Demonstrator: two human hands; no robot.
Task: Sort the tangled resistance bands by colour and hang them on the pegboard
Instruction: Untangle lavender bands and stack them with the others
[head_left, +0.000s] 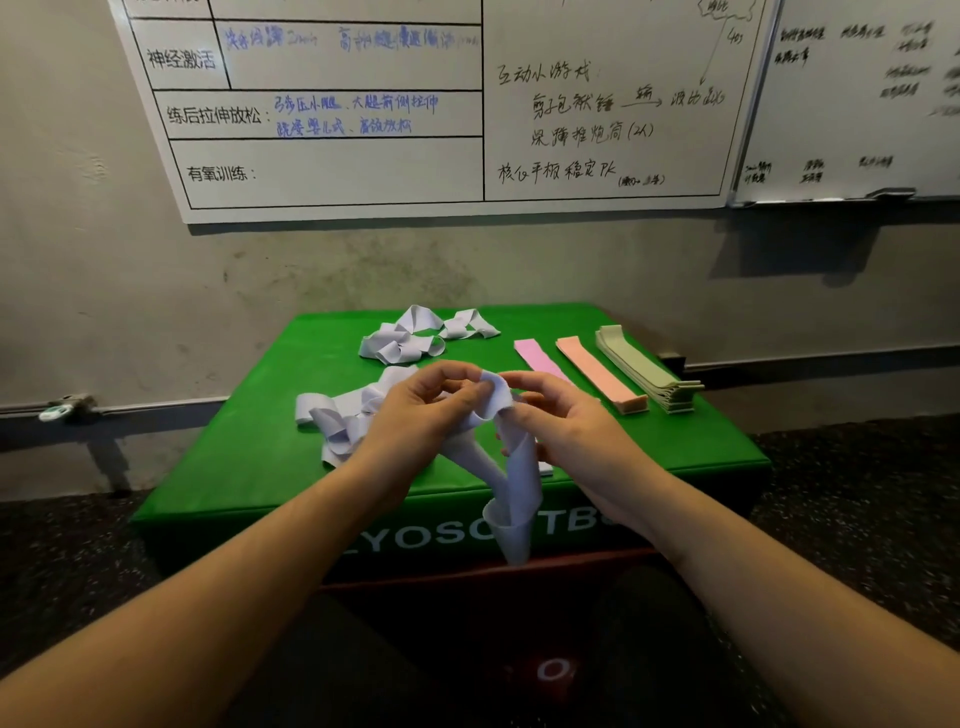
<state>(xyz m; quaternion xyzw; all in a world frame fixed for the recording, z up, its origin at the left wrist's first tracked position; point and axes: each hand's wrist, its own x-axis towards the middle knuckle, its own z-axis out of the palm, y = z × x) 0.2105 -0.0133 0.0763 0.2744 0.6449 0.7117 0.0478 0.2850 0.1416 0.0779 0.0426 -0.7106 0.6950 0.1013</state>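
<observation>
At frame centre, my left hand (426, 410) and right hand (566, 421) pinch one lilac band (511, 483), its loop dangling over the green box (249, 447). I'm mid-untangling; next, flatten it beside the sorted stacks (644, 371).

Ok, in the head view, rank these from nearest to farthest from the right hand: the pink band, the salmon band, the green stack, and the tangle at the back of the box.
From the right hand:
1. Pink band, just beyond its fingers.
2. Salmon band, one place further right.
3. Green stack, outermost on the right.
4. Back tangle, far side, to the left.
Items 3 and 4 are close to call.
</observation>
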